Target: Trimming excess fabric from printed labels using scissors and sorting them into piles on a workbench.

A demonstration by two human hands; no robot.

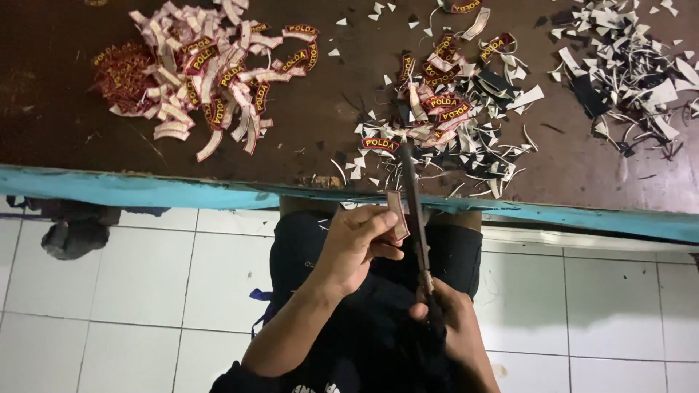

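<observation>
Grips (419, 266) near table edge (182, 193)

patches (207, 73): dark red, yellow lettering, white backs
scraps (626, 65): white and black
table (65, 109): dark brown, edged in light blue
floor (131, 291): white tiles, grey grout
clothes (371, 342): black

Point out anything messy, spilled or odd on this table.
Offcut scraps lie strewn over the table's right side, mixed with patches; some reach the blue edge. The left pile is tidier. Nothing looks damaged.
</observation>
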